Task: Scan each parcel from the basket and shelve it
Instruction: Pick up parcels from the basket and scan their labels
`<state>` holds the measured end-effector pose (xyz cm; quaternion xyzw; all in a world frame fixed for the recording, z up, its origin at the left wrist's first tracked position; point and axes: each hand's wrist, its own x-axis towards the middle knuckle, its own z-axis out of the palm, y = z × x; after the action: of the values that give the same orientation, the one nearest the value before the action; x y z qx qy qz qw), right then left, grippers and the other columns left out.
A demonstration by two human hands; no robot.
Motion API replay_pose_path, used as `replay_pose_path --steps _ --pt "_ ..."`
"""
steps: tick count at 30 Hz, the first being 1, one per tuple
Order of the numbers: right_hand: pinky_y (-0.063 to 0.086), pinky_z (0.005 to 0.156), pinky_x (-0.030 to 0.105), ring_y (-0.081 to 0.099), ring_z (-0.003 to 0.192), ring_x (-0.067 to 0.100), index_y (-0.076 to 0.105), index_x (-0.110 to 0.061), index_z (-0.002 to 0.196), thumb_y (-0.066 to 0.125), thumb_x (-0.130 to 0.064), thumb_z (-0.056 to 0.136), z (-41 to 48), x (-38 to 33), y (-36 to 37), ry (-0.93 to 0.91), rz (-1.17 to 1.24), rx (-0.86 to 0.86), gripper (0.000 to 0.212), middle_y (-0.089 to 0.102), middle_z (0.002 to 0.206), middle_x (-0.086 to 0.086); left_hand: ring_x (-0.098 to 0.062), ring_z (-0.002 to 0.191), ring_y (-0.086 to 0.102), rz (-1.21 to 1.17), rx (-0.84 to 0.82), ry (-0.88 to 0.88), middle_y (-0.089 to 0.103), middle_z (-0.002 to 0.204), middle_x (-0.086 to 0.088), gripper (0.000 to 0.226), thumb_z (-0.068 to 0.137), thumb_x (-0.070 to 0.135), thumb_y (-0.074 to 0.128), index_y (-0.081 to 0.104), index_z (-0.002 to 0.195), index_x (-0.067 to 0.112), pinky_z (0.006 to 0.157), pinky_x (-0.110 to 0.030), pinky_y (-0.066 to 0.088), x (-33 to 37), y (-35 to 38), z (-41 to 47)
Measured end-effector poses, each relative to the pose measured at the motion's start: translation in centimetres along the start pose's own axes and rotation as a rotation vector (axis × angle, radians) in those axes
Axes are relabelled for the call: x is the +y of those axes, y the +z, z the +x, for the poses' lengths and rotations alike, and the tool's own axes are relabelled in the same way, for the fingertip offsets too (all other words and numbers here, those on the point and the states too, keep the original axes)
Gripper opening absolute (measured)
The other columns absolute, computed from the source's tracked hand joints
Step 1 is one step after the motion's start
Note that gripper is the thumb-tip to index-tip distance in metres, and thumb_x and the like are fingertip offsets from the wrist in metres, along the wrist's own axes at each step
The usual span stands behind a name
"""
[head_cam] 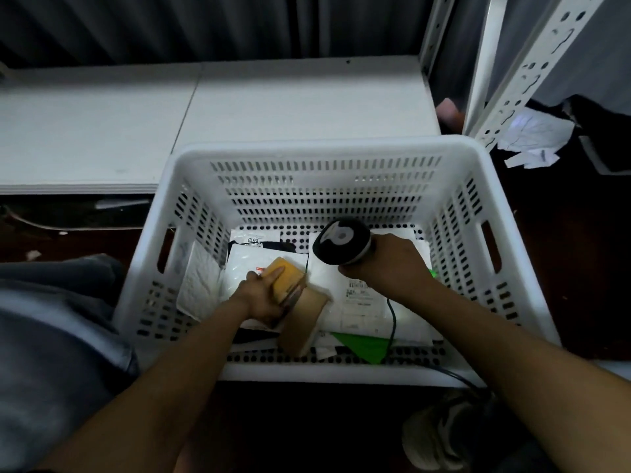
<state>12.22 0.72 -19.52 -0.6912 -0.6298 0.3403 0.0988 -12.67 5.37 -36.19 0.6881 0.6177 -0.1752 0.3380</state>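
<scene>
1. Logging the white basket [321,150], which is filling the centre of the frame. Its perforated walls are standing around a loose layer of parcels.
2. I am recording the left hand [263,297] at centre, inside the basket. Its fingers are curling round the edge of a yellow-brown parcel [290,273] and gripping it, and the parcel is lying tilted over the others.
3. I am recording the right hand [392,264] just right of centre, wrapping closed round the handle of a scanner [341,242]. The scanner's dark head is sitting above the parcels.
4. A black cable [392,319] is running from under the right hand down across a large white mailer [358,302] toward the basket's lower wall.
5. A green mailer [362,346] is lying partly under that white one. Another white mailer [201,285] is leaning against the left wall.
6. A white shelf [273,104] is lying across the upper half, beyond the basket. Its slotted upright [532,70] is rising at upper right.
7. I am noting crumpled paper [532,134] at the right edge and a shoe [437,435] at lower right.
</scene>
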Motion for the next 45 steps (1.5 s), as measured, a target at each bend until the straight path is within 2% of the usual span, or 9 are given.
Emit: replay_pose_path --steps 4,7,10,15,18,25,30,39,45 --pt "0.043 0.061 0.031 0.060 0.071 0.023 0.050 -0.012 0.064 0.070 -0.027 0.087 -0.7 -1.2 -0.6 -0.011 0.093 0.003 0.034 0.060 0.069 0.012 -0.035 0.118 0.047 -0.325 0.177 -0.011 0.031 0.135 -0.017 0.104 0.070 0.039 0.077 0.015 0.153 0.034 0.099 -0.029 0.041 0.5 -1.9 -1.9" --pt "0.052 0.077 0.042 0.067 0.086 0.034 0.067 0.004 0.086 0.070 -0.026 0.087 -1.3 -2.2 -1.3 -0.030 0.153 0.016 0.031 0.069 0.087 0.026 -0.022 0.103 0.059 -0.672 0.325 0.029 0.046 0.133 -0.010 0.089 0.072 0.030 0.077 0.031 0.149 0.034 0.080 -0.022 0.050 2.2 -3.1 -3.7" --pt "0.054 0.084 0.043 0.068 0.089 0.028 0.071 -0.002 0.102 0.073 -0.030 0.084 -1.7 -2.8 -2.1 -0.023 0.199 0.059 0.033 0.072 0.093 0.019 -0.019 0.099 0.061 -1.009 0.451 0.131 0.056 0.126 -0.006 0.060 0.085 0.012 0.068 0.047 0.140 0.025 0.073 -0.018 0.049 4.7 -4.4 -6.4" --pt "0.052 0.082 0.036 0.066 0.089 0.021 0.073 -0.010 0.100 0.079 -0.027 0.079 -2.4 -2.5 -4.2 -0.011 0.401 0.181 0.028 0.073 0.092 0.008 -0.017 0.090 0.060 -1.420 0.459 0.207 0.065 0.108 -0.006 0.021 0.094 0.019 0.056 0.060 0.115 0.021 0.073 -0.028 0.049 7.4 -6.3 -10.1" --pt "0.053 0.088 0.036 0.068 0.096 0.019 0.073 -0.022 0.097 0.079 -0.018 0.078 -2.8 -2.2 -4.9 -0.006 0.679 0.166 0.020 0.074 0.094 -0.001 -0.023 0.095 0.056 -1.568 0.411 0.221 0.064 0.104 -0.008 0.027 0.098 0.030 0.049 0.058 0.117 0.014 0.073 -0.033 0.051 8.1 -7.4 -11.6" --pt "0.058 0.087 0.040 0.073 0.088 0.019 0.069 -0.008 0.112 0.075 -0.013 0.083 -3.1 -2.8 -4.5 0.021 1.018 0.097 0.031 0.076 0.097 0.006 -0.026 0.116 0.062 -1.696 0.482 0.283 0.064 0.127 -0.010 0.107 0.056 0.075 0.074 0.042 0.139 0.014 0.098 -0.051 0.049 10.4 -8.1 -13.0" --pt "0.059 0.074 0.034 0.072 0.074 0.016 0.071 -0.006 0.105 0.073 -0.014 0.085 -3.0 -2.6 -5.0 0.061 1.076 0.153 0.022 0.076 0.091 0.009 -0.023 0.115 0.061 -1.352 0.302 0.347 0.052 0.139 -0.002 0.110 0.064 0.023 0.074 0.008 0.149 0.044 0.089 -0.039 0.055 11.2 -7.0 -13.5" --pt "0.049 0.048 0.026 0.057 0.043 0.016 0.068 -0.011 0.071 0.076 -0.014 0.080 -2.9 -2.3 -6.3 -0.057 0.668 0.054 0.012 0.061 0.051 0.001 -0.019 0.115 0.058 -1.261 0.618 0.168 0.049 0.138 0.000 0.107 0.060 0.017 0.077 0.019 0.146 0.039 0.099 -0.048 0.049 6.6 -7.9 -12.5" --pt "0.045 0.050 0.028 0.054 0.046 0.022 0.066 -0.004 0.072 0.072 -0.012 0.082 -3.2 -2.5 -7.3 -0.058 0.681 0.029 0.014 0.060 0.052 0.007 -0.023 0.122 0.052 -1.225 0.660 0.112 0.042 0.145 -0.001 0.108 0.065 0.014 0.079 0.016 0.148 0.041 0.103 -0.053 0.044 4.7 -7.2 -12.4"
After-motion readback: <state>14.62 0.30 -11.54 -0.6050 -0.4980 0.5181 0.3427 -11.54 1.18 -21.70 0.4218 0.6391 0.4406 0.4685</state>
